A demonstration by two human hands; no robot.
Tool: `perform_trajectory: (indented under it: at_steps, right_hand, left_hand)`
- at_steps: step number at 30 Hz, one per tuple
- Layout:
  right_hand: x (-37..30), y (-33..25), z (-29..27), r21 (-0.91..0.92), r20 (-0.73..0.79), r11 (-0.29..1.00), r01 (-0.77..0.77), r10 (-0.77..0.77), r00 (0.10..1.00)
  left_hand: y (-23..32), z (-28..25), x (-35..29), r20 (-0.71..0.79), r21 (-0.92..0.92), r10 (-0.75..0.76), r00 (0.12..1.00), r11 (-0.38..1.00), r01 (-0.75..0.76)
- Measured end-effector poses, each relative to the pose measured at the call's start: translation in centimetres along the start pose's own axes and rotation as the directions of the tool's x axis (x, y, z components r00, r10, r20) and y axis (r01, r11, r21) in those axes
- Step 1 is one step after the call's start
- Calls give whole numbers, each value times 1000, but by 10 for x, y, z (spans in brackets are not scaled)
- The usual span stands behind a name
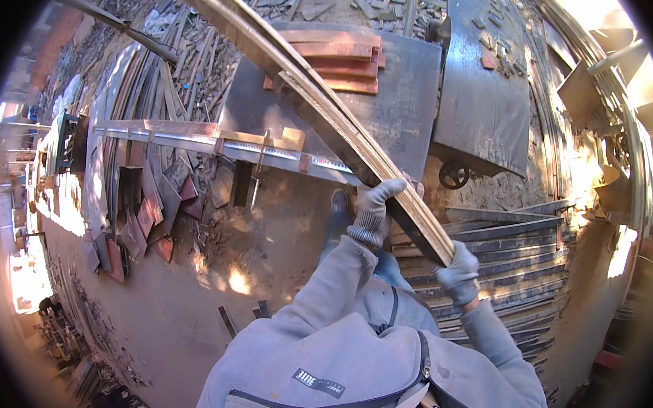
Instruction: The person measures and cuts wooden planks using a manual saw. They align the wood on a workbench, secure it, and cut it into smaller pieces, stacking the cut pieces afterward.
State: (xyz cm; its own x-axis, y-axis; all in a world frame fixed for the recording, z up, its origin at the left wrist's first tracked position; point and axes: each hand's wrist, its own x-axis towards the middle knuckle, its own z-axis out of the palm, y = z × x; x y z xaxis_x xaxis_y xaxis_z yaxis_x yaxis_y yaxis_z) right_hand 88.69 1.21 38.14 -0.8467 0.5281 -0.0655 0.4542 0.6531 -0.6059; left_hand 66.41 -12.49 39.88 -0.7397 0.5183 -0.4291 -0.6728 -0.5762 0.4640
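A long wooden board [337,125], pale on its edge and dark along one side, runs slantwise from the far left down to my body, above a grey metal table [401,72]. Grey work gloves cover both hands. My left hand [379,204] is closed round the board partway along, close to the table's near edge. At the near end, my right hand [459,271] grips the board with the fingers wrapped round it. Several reddish short boards [344,57] lie on the table, partly behind the long board.
A measuring rail [264,154] extends left from the table, with a small yellowish wood block [292,139] beside it. Right of the table stands a dark metal cabinet [484,97] with a handwheel [455,174]. Stacked dark planks [502,257] lie at right; reddish offcuts [147,207] at left.
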Motion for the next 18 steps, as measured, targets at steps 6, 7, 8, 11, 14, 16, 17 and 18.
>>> perform_trajectory:
  at_steps: [6, 7, 8, 11, 14, 16, 17, 18]
  right_hand:
    - [56, -79, 3, -15, -2, 953, 302, -302, 953]
    - [75, -91, -29, -129, -150, 842, 524, -539, 829]
    - [92, -103, -70, -268, -175, 737, 621, -671, 721]
    - [137, -141, -202, -792, -80, 322, 519, -897, 434]
    - [183, -161, -285, -965, 240, -156, 208, -848, 473]
    - [185, -141, -314, -931, 346, -197, 309, -750, 564]
    - [180, -122, -312, -917, 322, -56, 395, -688, 650]
    - [174, -97, -304, -880, 317, 92, 466, -615, 721]
  left_hand:
    - [55, 83, 13, 224, 735, 247, 943, 593, -330]
    - [63, 94, 13, 300, 675, 250, 921, 626, -390]
    - [72, 105, 14, 393, 670, 277, 877, 567, -479]
    - [87, 128, 2, 467, 822, 261, 845, 224, -524]
    - [89, 140, -10, 526, 850, 102, 844, -78, -521]
    - [82, 148, -5, 525, 804, -30, 850, -311, -507]
    - [77, 150, -1, 549, 785, -92, 831, -286, -550]
    - [70, 154, 10, 508, 749, -205, 837, -374, -547]
